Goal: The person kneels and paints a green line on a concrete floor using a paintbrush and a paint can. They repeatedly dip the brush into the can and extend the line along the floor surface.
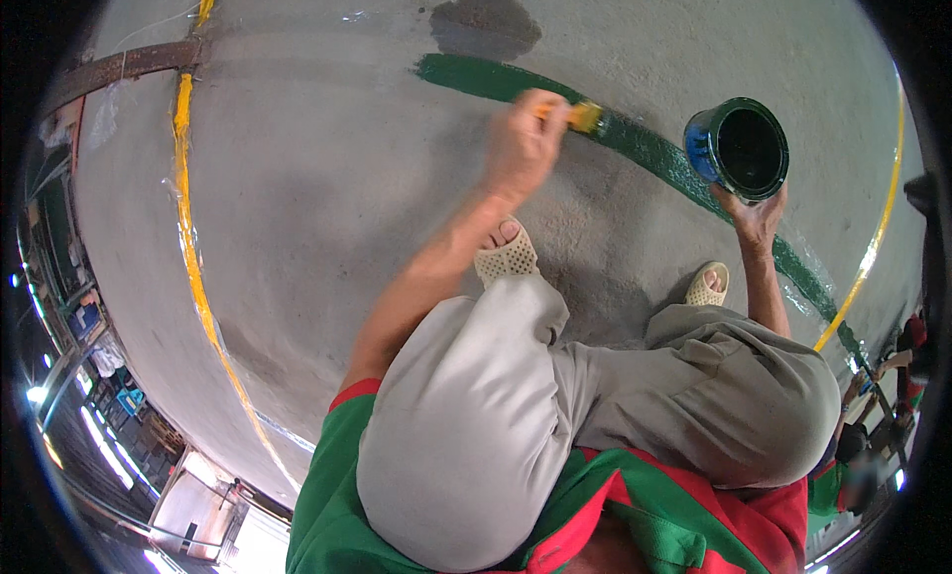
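My left hand is closed around the handle of a paintbrush, whose yellowish head rests at the near edge of a dark green painted stripe. Some blur lies on the brush and fingers. With my right hand I grip the lower side of a paint can, tilted so that its round mouth faces me. Dark green paint coats its rim and inside; blue shows on its outer wall. The can is held above the floor, over the far side of the stripe. The stripe curves across the grey floor in front of my feet.
My sandalled feet are close to the stripe's near side. A yellow line runs down the left, another yellow line down the right. A dark wet patch lies beyond the stripe. Other people are at the right edge.
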{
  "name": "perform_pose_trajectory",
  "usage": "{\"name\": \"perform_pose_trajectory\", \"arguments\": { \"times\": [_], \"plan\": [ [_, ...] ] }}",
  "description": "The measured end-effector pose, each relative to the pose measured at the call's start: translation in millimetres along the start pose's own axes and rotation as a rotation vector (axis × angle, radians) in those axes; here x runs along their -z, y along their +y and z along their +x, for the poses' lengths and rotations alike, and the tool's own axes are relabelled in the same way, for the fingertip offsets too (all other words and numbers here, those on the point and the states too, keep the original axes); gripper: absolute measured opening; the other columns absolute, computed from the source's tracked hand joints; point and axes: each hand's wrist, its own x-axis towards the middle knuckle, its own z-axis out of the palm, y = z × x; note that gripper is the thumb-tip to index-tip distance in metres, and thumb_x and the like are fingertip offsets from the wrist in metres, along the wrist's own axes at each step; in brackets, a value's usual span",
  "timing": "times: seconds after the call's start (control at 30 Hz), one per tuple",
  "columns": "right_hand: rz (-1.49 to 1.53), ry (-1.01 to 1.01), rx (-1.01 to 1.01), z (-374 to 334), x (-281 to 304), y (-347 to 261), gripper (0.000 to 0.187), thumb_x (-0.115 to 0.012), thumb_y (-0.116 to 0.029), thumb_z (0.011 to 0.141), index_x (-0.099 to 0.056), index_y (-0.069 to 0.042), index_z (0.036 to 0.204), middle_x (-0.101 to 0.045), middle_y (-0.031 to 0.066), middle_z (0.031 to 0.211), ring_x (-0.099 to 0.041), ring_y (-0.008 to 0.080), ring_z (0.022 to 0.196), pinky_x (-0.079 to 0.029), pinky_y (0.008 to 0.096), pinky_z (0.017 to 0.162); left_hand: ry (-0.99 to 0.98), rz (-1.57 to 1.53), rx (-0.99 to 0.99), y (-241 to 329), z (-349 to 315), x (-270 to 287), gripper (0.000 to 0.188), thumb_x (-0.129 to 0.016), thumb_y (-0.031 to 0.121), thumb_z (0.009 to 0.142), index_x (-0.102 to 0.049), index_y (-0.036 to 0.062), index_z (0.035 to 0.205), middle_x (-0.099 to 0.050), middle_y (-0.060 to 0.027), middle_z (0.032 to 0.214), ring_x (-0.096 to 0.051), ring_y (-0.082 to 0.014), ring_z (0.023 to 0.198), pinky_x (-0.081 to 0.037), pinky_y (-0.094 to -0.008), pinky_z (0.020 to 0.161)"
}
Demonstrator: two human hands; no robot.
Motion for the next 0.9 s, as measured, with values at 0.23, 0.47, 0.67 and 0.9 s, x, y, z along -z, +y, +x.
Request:
{"name": "perform_pose_trajectory", "arguments": {
  "times": [0.23,0.47,0.67,0.9],
  "plan": [
    [-0.039,0.011,0.01,1,-2,0,0.095,-0.099,-0.034,0.067,-0.052,-0.004,0.144,-0.065,0.0134,0.135,-0.065,0.0269,0.124,-0.052,0.0416,0.109,0.247,0.48,0.043,-47,36,142,0.034,-0.062,0.037,0.109,-0.074,0.0051,0.112,-0.07,-0.0029,0.085,-0.06,-0.0114,0.069,-0.048,-0.0306,0.059],
    [-0.039,0.023,-0.023,1,1,-1,0.093,-0.099,-0.033,0.067,-0.053,-0.004,0.143,-0.065,0.0133,0.135,-0.065,0.0266,0.124,-0.052,0.0415,0.109,0.081,1.016,-0.414,-29,32,117,0.016,-0.064,0.02,0.105,-0.072,0.0054,0.104,-0.071,-0.0079,0.092,-0.069,-0.021,0.077,-0.056,-0.0348,0.065],
    [-0.104,0.077,-0.025,1,3,-3,0.091,-0.099,-0.031,0.066,-0.054,-0.004,0.141,-0.067,0.0126,0.131,-0.067,0.0261,0.12,-0.053,0.0405,0.107,-0.165,0.728,-0.673,18,-9,-10,0.008,-0.07,0.012,0.094,-0.069,0.0039,0.097,-0.068,-0.01,0.091,-0.068,-0.0233,0.082,-0.058,-0.0344,0.065],
    [-0.046,0.097,-0.053,-3,11,-9,0.089,-0.099,-0.032,0.065,-0.057,-0.003,0.138,-0.069,0.0119,0.13,-0.068,0.0251,0.118,-0.054,0.0398,0.104,-0.218,0.154,-0.533,52,-28,-79,0.012,-0.07,0.013,0.096,-0.068,0.0007,0.099,-0.068,-0.0137,0.094,-0.07,-0.0262,0.083,-0.059,-0.0383,0.069]
  ]
}}
